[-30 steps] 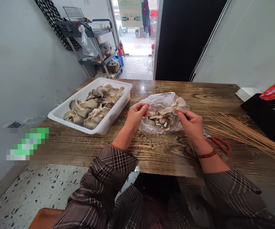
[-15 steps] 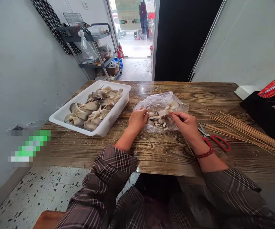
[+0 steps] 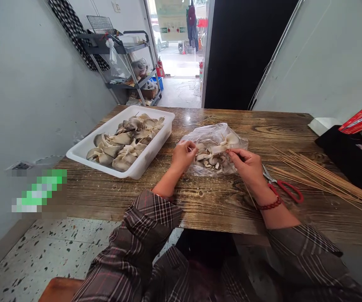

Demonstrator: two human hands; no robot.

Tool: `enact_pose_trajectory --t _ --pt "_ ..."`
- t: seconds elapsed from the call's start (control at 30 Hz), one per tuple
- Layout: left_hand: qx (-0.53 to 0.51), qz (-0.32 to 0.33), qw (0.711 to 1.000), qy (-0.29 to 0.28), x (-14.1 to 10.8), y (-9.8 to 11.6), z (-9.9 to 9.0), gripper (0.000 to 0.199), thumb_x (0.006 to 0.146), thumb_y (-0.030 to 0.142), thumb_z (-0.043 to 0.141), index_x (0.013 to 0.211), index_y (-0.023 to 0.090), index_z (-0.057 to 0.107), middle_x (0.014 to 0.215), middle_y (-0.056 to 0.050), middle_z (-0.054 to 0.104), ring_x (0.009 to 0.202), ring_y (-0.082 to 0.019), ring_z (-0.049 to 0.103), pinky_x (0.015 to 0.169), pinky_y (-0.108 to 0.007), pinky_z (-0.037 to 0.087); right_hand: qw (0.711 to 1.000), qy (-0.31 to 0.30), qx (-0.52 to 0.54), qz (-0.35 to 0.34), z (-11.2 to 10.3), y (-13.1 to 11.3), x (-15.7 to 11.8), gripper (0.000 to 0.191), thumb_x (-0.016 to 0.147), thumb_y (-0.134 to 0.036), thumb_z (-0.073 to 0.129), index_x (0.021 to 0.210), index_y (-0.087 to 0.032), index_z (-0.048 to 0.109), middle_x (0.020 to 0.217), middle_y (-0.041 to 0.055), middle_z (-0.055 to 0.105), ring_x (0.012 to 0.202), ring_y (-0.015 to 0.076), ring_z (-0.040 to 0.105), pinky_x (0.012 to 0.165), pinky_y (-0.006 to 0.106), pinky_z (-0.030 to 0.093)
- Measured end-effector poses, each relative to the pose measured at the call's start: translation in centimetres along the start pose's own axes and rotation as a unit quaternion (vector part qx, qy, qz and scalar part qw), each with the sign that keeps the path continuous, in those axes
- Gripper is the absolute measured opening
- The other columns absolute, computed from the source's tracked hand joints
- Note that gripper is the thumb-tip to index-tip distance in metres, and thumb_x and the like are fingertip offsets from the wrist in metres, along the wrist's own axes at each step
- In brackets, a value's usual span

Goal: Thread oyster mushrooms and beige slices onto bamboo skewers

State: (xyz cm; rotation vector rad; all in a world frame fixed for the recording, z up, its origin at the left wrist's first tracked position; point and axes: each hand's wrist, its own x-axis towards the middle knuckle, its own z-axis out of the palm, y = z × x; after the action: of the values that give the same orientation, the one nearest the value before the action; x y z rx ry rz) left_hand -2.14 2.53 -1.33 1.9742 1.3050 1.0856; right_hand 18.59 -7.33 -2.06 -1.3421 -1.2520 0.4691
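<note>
Head view: what does the right hand (image 3: 246, 165) have?

Its thumb and fingertips are pinched together on a pale mushroom (image 3: 230, 140), which is over the clear plastic bag (image 3: 206, 131). A thin stick (image 3: 250, 195) shows below that palm, slanting toward the wrist, where a red bracelet (image 3: 270, 204) sits.

And the left hand (image 3: 183, 157)?

It is at the bag's left side, fingers curled and thumb close to them. I can't tell whether anything is caught between the tips.

Where are the other mushrooms?

A cluster of loose mushroom pieces (image 3: 214, 161) lies at the bag, between the two hands. More mushrooms (image 3: 124, 140) fill much of the white tray (image 3: 151, 159), to the left of the bag and apart from it, on the wooden table (image 3: 200, 214).

What lies to the right?

Just beyond the right wrist are scissors (image 3: 290, 192) with red handles, partly hidden by the arm. Past them a spread of bare wooden skewers (image 3: 322, 174) slants across the table toward its right side, near a black box (image 3: 336, 161).
</note>
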Motion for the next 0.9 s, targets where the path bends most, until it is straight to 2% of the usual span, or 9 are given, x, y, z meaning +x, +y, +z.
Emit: enact_pose_trajectory --t 0.1,0.2,0.3,0.43,0.63,0.77,0.9 --pt "-0.203 -0.056 0.978 0.005 0.0 0.6 -0.4 0.013 0.073 0.024 0.070 0.069 0.015 0.061 0.065 0.002 0.058 0.058 -0.009 0.047 0.057 -0.022 0.036 1.000 -0.009 0.009 0.003 0.0 -0.4 -0.2 0.025 0.082 -0.037 0.066 0.092 -0.018 0.078 0.088 0.0059 0.078 0.075 0.0188 0.068 0.066 0.029 0.051" --pt "-0.370 -0.125 0.920 -0.034 -0.3 1.5 -0.8 0.023 0.071 0.032 0.074 0.078 0.014 0.062 0.069 -0.001 0.066 0.055 -0.007 0.051 0.049 -0.019 0.032 0.999 -0.041 0.010 -0.007 0.1 -1.0 -0.5 0.024 0.082 -0.037 0.065 0.091 -0.018 0.078 0.086 0.0053 0.077 0.074 0.0185 0.068 0.066 0.029 0.051" --pt "-0.457 -0.170 0.871 -0.061 -0.5 2.0 -1.1 0.033 0.067 0.032 0.080 0.086 0.013 0.061 0.073 -0.004 0.070 0.054 -0.007 0.055 0.048 -0.017 0.035 0.995 -0.088 -0.006 -0.035 0.3 -1.8 -0.8 0.023 0.084 -0.037 0.064 0.090 -0.019 0.077 0.081 0.0043 0.076 0.071 0.0177 0.067 0.064 0.029 0.050" --pt "-0.507 -0.179 0.838 -0.093 -0.6 2.1 -1.1 0.032 0.069 0.026 0.080 0.090 0.013 0.060 0.076 -0.005 0.071 0.057 -0.007 0.059 0.052 -0.017 0.043 0.986 -0.145 -0.029 -0.072 0.7 -2.4 -1.0 0.019 0.084 -0.032 0.062 0.088 -0.020 0.077 0.083 0.0048 0.077 0.073 0.0185 0.068 0.068 0.031 0.052" --pt "-0.531 -0.170 0.819 -0.134 -0.9 2.9 -1.3 0.026 0.071 0.018 0.077 0.093 0.013 0.064 0.087 -0.006 0.073 0.067 -0.008 0.064 0.065 -0.019 0.052 0.977 -0.171 -0.064 -0.108 1.1 -2.0 -1.1 0.020 0.086 -0.030 0.060 0.089 -0.021 0.077 0.084 0.0058 0.077 0.073 0.0189 0.069 0.068 0.032 0.052" --pt "-0.522 -0.183 0.823 -0.129 -1.0 3.2 -1.4 0.018 0.076 0.025 0.074 0.085 0.013 0.063 0.090 -0.008 0.074 0.071 -0.010 0.067 0.071 -0.023 0.055 0.977 -0.164 -0.083 -0.109 1.1 -1.6 -1.2 0.020 0.086 -0.029 0.059 0.088 -0.022 0.077 0.083 0.0057 0.076 0.073 0.0191 0.068 0.069 0.032 0.053" --pt "-0.504 -0.194 0.834 -0.114 -1.0 2.9 -1.2 0.021 0.072 0.024 0.077 0.080 0.013 0.061 0.089 -0.008 0.073 0.073 -0.012 0.067 0.071 -0.026 0.055 0.975 -0.171 -0.091 -0.112 1.1 -1.4 -1.1 0.019 0.087 -0.028 0.059 0.089 -0.021 0.077 0.085 0.0060 0.077 0.075 0.0195 0.069 0.069 0.032 0.052"
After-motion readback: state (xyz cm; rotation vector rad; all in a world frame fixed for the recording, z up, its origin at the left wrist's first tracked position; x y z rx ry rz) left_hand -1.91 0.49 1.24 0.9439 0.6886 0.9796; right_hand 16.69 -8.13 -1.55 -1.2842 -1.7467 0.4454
